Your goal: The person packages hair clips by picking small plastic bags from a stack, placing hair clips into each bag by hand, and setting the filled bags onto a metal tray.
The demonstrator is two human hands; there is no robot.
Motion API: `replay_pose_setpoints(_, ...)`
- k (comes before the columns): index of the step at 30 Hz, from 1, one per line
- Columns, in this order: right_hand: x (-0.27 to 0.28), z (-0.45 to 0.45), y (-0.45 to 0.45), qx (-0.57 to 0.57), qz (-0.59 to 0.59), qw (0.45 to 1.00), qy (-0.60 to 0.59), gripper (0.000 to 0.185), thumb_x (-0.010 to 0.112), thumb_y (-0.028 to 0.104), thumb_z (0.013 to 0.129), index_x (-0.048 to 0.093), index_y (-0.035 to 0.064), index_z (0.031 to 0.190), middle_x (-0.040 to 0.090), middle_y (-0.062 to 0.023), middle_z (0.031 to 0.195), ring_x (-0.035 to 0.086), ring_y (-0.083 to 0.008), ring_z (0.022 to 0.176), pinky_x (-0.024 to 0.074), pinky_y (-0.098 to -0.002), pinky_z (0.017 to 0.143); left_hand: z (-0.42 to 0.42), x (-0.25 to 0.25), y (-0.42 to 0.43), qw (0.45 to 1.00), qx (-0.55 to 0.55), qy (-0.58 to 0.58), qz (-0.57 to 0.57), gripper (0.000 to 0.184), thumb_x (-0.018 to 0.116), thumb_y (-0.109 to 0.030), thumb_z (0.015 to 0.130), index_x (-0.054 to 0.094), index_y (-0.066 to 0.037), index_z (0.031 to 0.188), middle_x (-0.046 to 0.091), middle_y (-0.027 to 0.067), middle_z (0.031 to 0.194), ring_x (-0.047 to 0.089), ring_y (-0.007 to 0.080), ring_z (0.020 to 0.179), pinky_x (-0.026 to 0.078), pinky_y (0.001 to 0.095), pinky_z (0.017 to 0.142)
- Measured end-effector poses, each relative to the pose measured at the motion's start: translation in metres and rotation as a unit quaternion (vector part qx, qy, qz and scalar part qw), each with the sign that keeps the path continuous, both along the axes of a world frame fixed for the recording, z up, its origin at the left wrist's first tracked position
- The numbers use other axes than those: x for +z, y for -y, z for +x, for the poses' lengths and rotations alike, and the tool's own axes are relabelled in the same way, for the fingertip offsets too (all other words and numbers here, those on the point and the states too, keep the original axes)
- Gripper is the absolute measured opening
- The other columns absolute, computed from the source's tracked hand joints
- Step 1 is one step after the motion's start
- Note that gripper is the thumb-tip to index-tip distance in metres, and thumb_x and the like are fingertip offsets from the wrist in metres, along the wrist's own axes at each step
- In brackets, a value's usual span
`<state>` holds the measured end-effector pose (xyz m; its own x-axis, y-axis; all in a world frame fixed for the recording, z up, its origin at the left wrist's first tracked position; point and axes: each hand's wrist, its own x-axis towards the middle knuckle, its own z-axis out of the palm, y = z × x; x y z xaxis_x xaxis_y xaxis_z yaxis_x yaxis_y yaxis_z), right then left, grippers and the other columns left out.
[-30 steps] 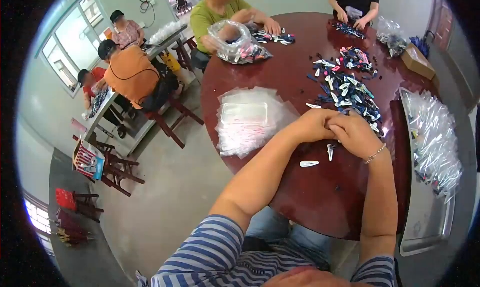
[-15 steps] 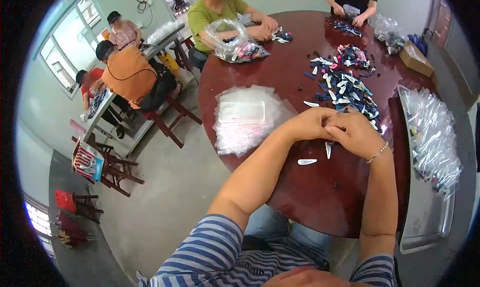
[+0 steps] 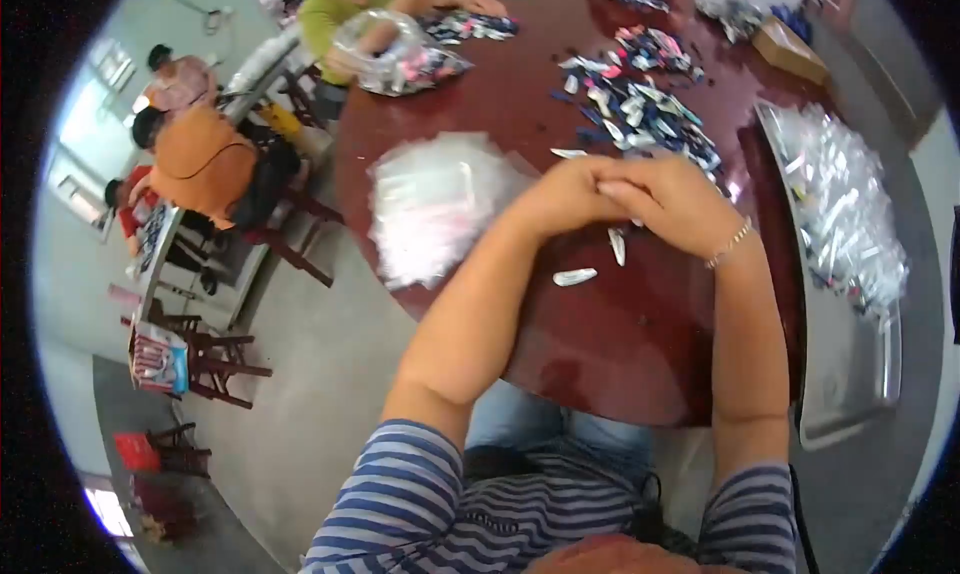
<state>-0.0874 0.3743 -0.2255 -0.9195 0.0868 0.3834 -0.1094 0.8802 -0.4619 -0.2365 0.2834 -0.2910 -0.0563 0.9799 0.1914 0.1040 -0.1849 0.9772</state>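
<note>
My left hand (image 3: pixel 570 196) and my right hand (image 3: pixel 682 206) meet over the round red table (image 3: pixel 600 349), fingers curled together. Whatever is between the fingertips is hidden. A bracelet circles my right wrist. Just beyond the hands spreads a pile of dark and white hair clips (image 3: pixel 650 114). One white clip (image 3: pixel 575 277) lies flat in front of my left hand, and another white clip (image 3: pixel 618 246) lies just below the joined fingers. Left of my left hand is a fanned stack of clear plastic bags (image 3: pixel 435 209).
A metal tray (image 3: pixel 845 414) with filled clear bags (image 3: pixel 845 204) stands at the right. Beyond are an open cardboard box (image 3: pixel 790 51) and a clear bag of clips (image 3: pixel 400 62) beside a co-worker in green (image 3: pixel 345 14). More people sit at a left-hand bench.
The view has tilted, so the table and its contents appear higher and further left. My hands remain together. The green-shirted person's far hand has shifted over the clips.
</note>
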Motion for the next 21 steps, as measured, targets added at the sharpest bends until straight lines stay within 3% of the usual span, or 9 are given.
replay_pose_setpoints(4, 0.01, 0.009, -0.01, -0.048, -0.076, 0.995, -0.036, 0.021, 0.058, 0.016, 0.089, 0.066, -0.0014, 0.098, 0.067, -0.0126, 0.086, 0.064, -0.0196, 0.076, 0.0483, -0.0303, 0.07, -0.006, -0.003, -0.005, 0.999, 0.034, 0.031, -0.013, 0.032, 0.074, -0.002, 0.076, 0.065, 0.002, 0.107, 0.069, 0.0086, 0.094, 0.065, 0.0137, 0.084, 0.052, 0.0266, 0.076)
replay_pose_setpoints(8, 0.015, 0.022, -0.026, -0.131, -0.032, 0.986, -0.095, 0.018, 0.064, 0.014, 0.085, 0.065, -0.0018, 0.095, 0.068, -0.0107, 0.085, 0.063, -0.0174, 0.075, 0.0491, -0.0297, 0.069, -0.009, 0.003, -0.003, 0.99, 0.106, 0.073, -0.056, 0.031, 0.074, -0.007, 0.077, 0.065, 0.002, 0.106, 0.07, 0.0084, 0.095, 0.065, 0.0144, 0.084, 0.051, 0.0269, 0.076)
replay_pose_setpoints(10, 0.005, 0.025, -0.039, -0.153, -0.048, 0.987, 0.034, 0.017, 0.068, 0.013, 0.08, 0.064, -0.0014, 0.089, 0.068, -0.0099, 0.081, 0.064, -0.0168, 0.072, 0.0493, -0.0296, 0.066, -0.009, 0.006, -0.001, 0.982, 0.166, 0.053, -0.079, 0.036, 0.077, -0.015, 0.077, 0.065, 0.001, 0.107, 0.069, 0.0072, 0.095, 0.063, 0.0136, 0.082, 0.049, 0.0252, 0.071)
replay_pose_setpoints(11, -0.001, 0.024, -0.041, -0.153, -0.047, 0.987, 0.035, 0.017, 0.068, 0.013, 0.08, 0.064, -0.0014, 0.089, 0.068, -0.0099, 0.081, 0.064, -0.0168, 0.072, 0.0493, -0.0296, 0.066, -0.01, 0.004, -0.001, 0.982, 0.165, 0.055, -0.079, 0.036, 0.077, -0.015, 0.077, 0.065, 0.001, 0.107, 0.069, 0.0072, 0.095, 0.063, 0.0136, 0.082, 0.049, 0.0252, 0.071)
replay_pose_setpoints(14, -0.019, 0.019, -0.042, -0.077, -0.005, 0.967, 0.244, 0.024, 0.076, 0.014, 0.069, 0.06, 0.0011, 0.082, 0.065, -0.009, 0.073, 0.063, -0.0183, 0.068, 0.0485, -0.0313, 0.06, -0.011, 0.0, -0.004, 0.978, 0.194, 0.051, -0.062, 0.039, 0.078, -0.019, 0.075, 0.066, 0.001, 0.107, 0.068, 0.0057, 0.094, 0.061, 0.0128, 0.081, 0.047, 0.0242, 0.07)
replay_pose_setpoints(15, -0.025, 0.016, -0.041, -0.079, -0.005, 0.967, 0.244, 0.024, 0.076, 0.014, 0.069, 0.06, 0.0011, 0.082, 0.065, -0.009, 0.073, 0.063, -0.0183, 0.068, 0.0485, -0.0313, 0.06, -0.011, 0.0, -0.004, 0.976, 0.203, 0.051, -0.06, 0.038, 0.078, -0.015, 0.075, 0.064, 0.004, 0.105, 0.068, 0.0075, 0.092, 0.061, 0.0124, 0.079, 0.048, 0.0245, 0.068)
replay_pose_setpoints(17, -0.033, 0.01, -0.039, -0.105, 0.006, 0.943, 0.317, 0.023, 0.078, 0.016, 0.066, 0.062, 0.0028, 0.077, 0.065, -0.0134, 0.077, 0.064, -0.0275, 0.075, 0.0496, -0.0361, 0.067, -0.01, 0.001, -0.004, 0.974, 0.213, 0.052, -0.058, 0.037, 0.078, -0.011, 0.075, 0.063, 0.007, 0.104, 0.067, 0.0093, 0.09, 0.062, 0.0119, 0.077, 0.05, 0.0247, 0.066)
replay_pose_setpoints(19, -0.038, 0.008, -0.041, -0.089, 0.008, 0.949, 0.303, 0.022, 0.076, 0.015, 0.067, 0.061, 0.0028, 0.077, 0.064, -0.0119, 0.075, 0.063, -0.0253, 0.072, 0.0489, -0.0351, 0.065, -0.011, 0.001, -0.003, 0.978, 0.189, 0.049, -0.068, 0.038, 0.078, -0.02, 0.076, 0.066, -0.001, 0.106, 0.068, 0.0056, 0.094, 0.06, 0.0119, 0.079, 0.046, 0.0236, 0.069)
replay_pose_setpoints(21, -0.043, 0.006, -0.042, -0.056, 0.011, 0.96, 0.274, 0.02, 0.073, 0.014, 0.069, 0.059, 0.0028, 0.077, 0.061, -0.0091, 0.07, 0.061, -0.0207, 0.066, 0.0476, -0.033, 0.06, -0.013, -0.003, -0.005, 0.979, 0.188, 0.034, -0.068, 0.038, 0.078, -0.02, 0.076, 0.066, -0.001, 0.106, 0.068, 0.006, 0.093, 0.06, 0.0119, 0.079, 0.045, 0.0229, 0.069)
